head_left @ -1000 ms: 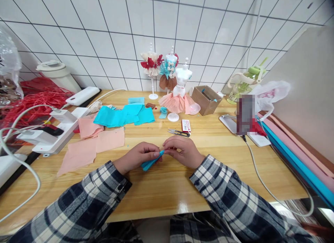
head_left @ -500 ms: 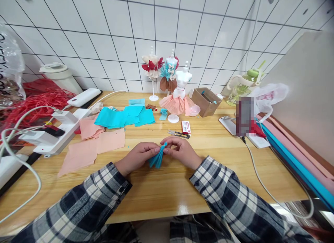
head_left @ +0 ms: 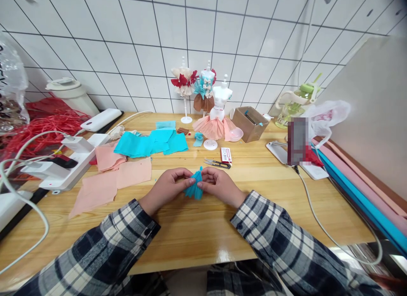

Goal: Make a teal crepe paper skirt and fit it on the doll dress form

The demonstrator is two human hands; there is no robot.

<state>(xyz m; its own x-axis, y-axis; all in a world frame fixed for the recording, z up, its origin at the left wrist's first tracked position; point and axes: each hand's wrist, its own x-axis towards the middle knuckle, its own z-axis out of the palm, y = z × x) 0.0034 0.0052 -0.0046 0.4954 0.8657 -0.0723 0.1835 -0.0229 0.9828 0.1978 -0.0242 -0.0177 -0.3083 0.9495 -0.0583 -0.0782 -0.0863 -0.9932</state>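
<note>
Between my two hands is a gathered piece of blue crepe paper (head_left: 195, 188), narrow at the top and fanned out below. My left hand (head_left: 171, 186) pinches its left side between thumb and fingers. On the other side, my right hand (head_left: 220, 185) grips the right edge near the gathered top. Just beyond my fingers lie thread snips (head_left: 217, 163) and a small red and white box (head_left: 226, 155). Behind these stands a white mini dress form (head_left: 221, 96) with a peach paper skirt (head_left: 210, 127).
Blue paper sheets (head_left: 149, 143) and peach sheets (head_left: 104, 183) lie to the left, near a power strip (head_left: 74, 168) with cables. Two decorated dress forms (head_left: 184, 82) and a brown box (head_left: 251, 124) stand at the back. A phone (head_left: 298, 141) is at right.
The blue crepe paper has spread wider at its lower part, and its bottom edge sits slightly higher. Both hands still grip it, with fingers shifted a little.
</note>
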